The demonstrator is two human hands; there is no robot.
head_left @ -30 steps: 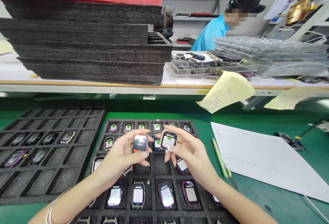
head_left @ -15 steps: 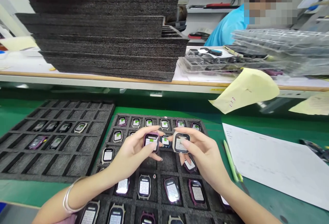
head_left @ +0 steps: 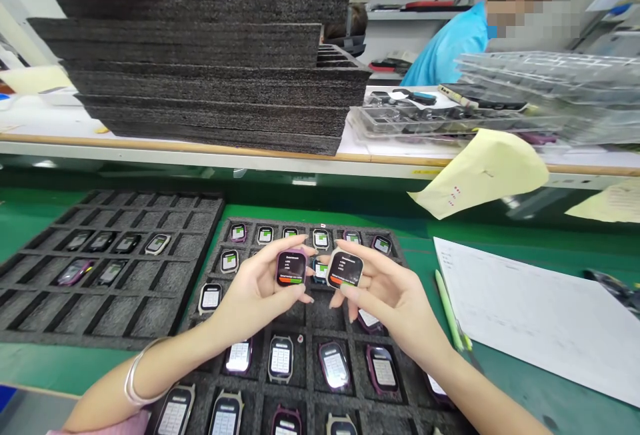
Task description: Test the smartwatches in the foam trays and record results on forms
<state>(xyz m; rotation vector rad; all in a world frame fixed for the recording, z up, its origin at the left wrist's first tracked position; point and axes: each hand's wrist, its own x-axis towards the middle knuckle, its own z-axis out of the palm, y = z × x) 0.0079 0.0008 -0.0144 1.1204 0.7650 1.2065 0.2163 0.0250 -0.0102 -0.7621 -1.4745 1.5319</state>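
Observation:
My left hand (head_left: 273,282) is closed on a purple smartwatch (head_left: 291,268) without a strap, its thumb at the lower edge. Its dark screen shows white text with a red and a green bar at the bottom. In my right hand (head_left: 383,282) is a beige smartwatch (head_left: 345,269) with a similar screen, thumb near its lower edge. Both watches are held side by side, slightly apart, above a black foam tray (head_left: 313,328). Several lit watches lie in the tray's compartments, among them a beige one (head_left: 281,358) and a purple one (head_left: 384,370).
A second foam tray (head_left: 115,305) with several watches lies at left. At right are a white sheet (head_left: 540,315) and a green pen (head_left: 449,308). On the shelf stand stacked black foam trays (head_left: 210,82) and clear plastic trays (head_left: 545,88). A person in blue (head_left: 445,48) is behind.
Both held watches' screens have switched from a light list to a dark page with red and green bars. My thumbs have moved down off the screens, and the right watch has shifted slightly left.

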